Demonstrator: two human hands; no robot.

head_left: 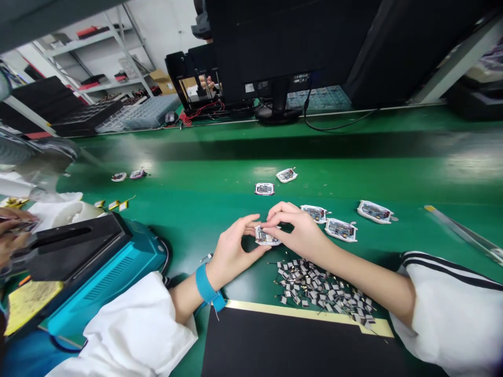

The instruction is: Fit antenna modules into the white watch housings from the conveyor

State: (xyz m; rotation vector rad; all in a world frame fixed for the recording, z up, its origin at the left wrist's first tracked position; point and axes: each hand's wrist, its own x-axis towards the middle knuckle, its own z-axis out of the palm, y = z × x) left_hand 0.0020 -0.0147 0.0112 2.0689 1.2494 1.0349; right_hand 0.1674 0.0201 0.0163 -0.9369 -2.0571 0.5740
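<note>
Both my hands meet over a small white-framed circuit board (266, 236) lying on the green bench (220, 157). My left hand (231, 250) cups its left side, fingers curled round it, with a blue strap on the wrist. My right hand (298, 230) pinches down on its top edge from the right. A heap of several small grey parts (318, 287) lies just below my right forearm. More boards of the same kind lie nearby: one (264, 189) behind my hands, one (286, 175) further back, and three to the right (341, 229).
A teal and black machine (102, 262) stands at the left, with another person's hand (11, 230) by it. A black mat (291, 343) with yellow tape covers the near edge. A monitor stand (279, 112), cables and trays sit at the back. A clear strip (463, 233) lies far right.
</note>
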